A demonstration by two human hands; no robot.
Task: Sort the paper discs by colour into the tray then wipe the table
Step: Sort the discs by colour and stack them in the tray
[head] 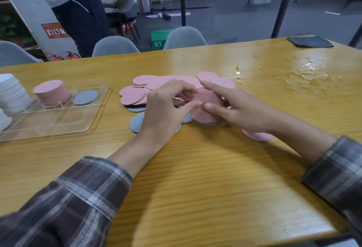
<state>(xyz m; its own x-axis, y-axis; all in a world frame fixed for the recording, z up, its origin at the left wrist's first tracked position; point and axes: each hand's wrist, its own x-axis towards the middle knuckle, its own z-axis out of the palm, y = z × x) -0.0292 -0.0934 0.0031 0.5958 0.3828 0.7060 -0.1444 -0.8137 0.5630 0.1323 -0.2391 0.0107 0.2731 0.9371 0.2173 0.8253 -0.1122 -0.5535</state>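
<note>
While both thumbs pinch one pink handful (205, 109), left hand (164, 111) curled over it, right hand (237, 111) cupping beneath, the loose pile (133, 95) lies under; the tray (64, 118) leftward holds one pink stack (51, 92), one grey disc (85, 97); open tabletop (195, 178) nearer.

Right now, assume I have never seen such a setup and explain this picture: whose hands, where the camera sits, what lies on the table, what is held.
No machine here: a person works with bare hands, and the single picture comes from a camera worn on their head, looking down. The left hand and right hand together hold a small stack of pink discs over a loose pile of pink discs, with blue-grey discs beneath, on a wooden table. To the left, a clear tray holds a tall pink stack and one blue-grey disc in separate compartments; white discs stand at the picture's left edge. Far right lie spilled water and a dark cloth.
</note>
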